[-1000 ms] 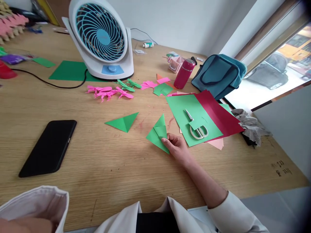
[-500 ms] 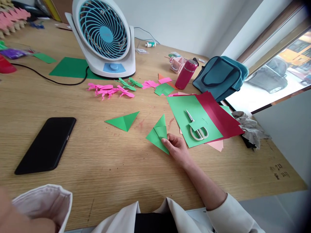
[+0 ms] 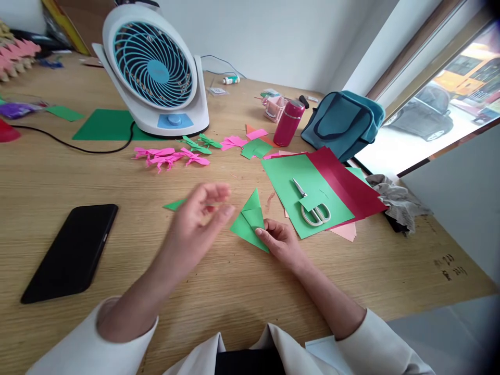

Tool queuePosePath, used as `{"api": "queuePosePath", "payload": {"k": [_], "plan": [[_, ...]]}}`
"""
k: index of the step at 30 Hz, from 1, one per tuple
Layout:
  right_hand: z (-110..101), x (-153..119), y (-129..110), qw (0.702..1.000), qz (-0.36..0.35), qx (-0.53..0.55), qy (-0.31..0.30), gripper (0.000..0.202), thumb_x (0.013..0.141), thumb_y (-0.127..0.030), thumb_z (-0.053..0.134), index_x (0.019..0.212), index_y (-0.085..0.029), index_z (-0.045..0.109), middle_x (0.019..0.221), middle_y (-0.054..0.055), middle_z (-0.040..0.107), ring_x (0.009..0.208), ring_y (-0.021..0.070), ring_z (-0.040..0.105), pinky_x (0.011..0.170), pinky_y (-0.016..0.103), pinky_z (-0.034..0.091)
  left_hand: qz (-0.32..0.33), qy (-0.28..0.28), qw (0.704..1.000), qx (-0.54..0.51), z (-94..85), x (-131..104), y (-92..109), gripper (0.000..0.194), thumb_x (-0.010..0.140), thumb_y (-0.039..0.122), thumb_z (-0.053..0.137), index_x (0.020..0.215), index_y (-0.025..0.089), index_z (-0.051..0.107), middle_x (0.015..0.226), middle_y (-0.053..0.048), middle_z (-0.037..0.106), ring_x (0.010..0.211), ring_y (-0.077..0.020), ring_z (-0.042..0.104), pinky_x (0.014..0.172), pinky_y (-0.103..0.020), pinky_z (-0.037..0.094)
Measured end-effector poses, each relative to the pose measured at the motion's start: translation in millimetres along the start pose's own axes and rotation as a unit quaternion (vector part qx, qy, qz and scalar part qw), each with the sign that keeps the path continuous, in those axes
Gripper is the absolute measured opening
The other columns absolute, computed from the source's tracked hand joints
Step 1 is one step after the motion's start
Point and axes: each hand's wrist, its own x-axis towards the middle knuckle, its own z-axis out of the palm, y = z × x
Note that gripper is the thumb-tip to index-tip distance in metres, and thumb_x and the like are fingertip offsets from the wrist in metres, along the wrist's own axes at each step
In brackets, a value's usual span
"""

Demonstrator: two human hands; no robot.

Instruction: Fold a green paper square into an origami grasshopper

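My right hand [image 3: 282,240] pinches the lower right edge of a folded piece of green paper [image 3: 247,221], thumb on top. The paper has a pointed tip and a crease across its upper part. Just left of it my left hand [image 3: 201,221] hovers, slightly blurred, fingers apart and holding nothing. Behind that hand a second folded green paper [image 3: 174,204] lies on the table, mostly hidden. To the right, scissors [image 3: 312,211] with white handles rest on green sheets [image 3: 285,169], a small green scrap across them.
A black phone [image 3: 70,252] lies at the left. Pink folded figures [image 3: 160,156] and green ones [image 3: 196,145] sit in front of a white fan [image 3: 174,122]. Farther back stand a red bottle [image 3: 289,123] and a teal bag [image 3: 344,125]. Red sheets [image 3: 346,187] lie at the right.
My left hand has come in from the lower left corner to beside the held paper, covering most of the second green piece. My right hand keeps its pinch. The view has shifted slightly.
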Motion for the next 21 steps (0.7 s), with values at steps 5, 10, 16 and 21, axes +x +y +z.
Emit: {"api": "queuePosePath", "payload": {"k": [5, 10, 16, 21], "plan": [[1.2, -3.6, 0.3, 0.999, -0.018, -0.021, -0.025, 0.042, 0.084, -0.054, 0.066, 0.071, -0.019, 0.047, 0.065, -0.005, 0.039, 0.059, 0.0095, 0.033, 0.055, 0.024, 0.026, -0.068, -0.092, 0.993, 0.043, 25.1, 2.3, -46.7, 0.031, 0.081, 0.039, 0.068, 0.103, 0.018, 0.064, 0.096, -0.005, 0.069, 0.090, -0.0199, 0.064, 0.079, -0.031, 0.050], [1.6, -6.3, -1.1, 0.992, -0.044, -0.115, -0.027, 0.039, 0.088, -0.050, 0.063, 0.070, -0.019, 0.048, 0.065, -0.004, 0.039, 0.060, 0.0101, 0.033, 0.054, 0.025, 0.026, -0.074, -0.093, 0.993, 0.013, 28.5, -0.1, -57.0, 0.022, 0.079, 0.038, 0.069, 0.078, 0.017, 0.065, 0.074, 0.001, 0.064, 0.070, -0.0148, 0.056, 0.066, -0.026, 0.045], [0.6, -6.0, -3.0, 0.980, -0.039, -0.193, -0.027, 0.039, 0.089, -0.047, 0.061, 0.067, -0.019, 0.046, 0.063, -0.005, 0.038, 0.058, 0.0096, 0.032, 0.052, 0.024, 0.024, -0.089, -0.041, 0.994, -0.047, 23.8, 4.3, -61.1, 0.028, 0.075, 0.040, 0.073, 0.065, 0.018, 0.059, 0.061, 0.004, 0.051, 0.063, -0.0121, 0.047, 0.061, -0.024, 0.038], [1.0, -7.1, -4.4, 0.979, -0.037, -0.200, -0.032, 0.034, 0.088, -0.041, 0.062, 0.069, -0.019, 0.046, 0.063, -0.005, 0.039, 0.058, 0.0092, 0.033, 0.051, 0.023, 0.025, -0.102, -0.013, 0.992, -0.077, 18.4, 6.2, -62.4, 0.028, 0.079, 0.042, 0.069, 0.071, 0.016, 0.063, 0.066, 0.004, 0.052, 0.066, -0.0109, 0.045, 0.065, -0.024, 0.037]]}}
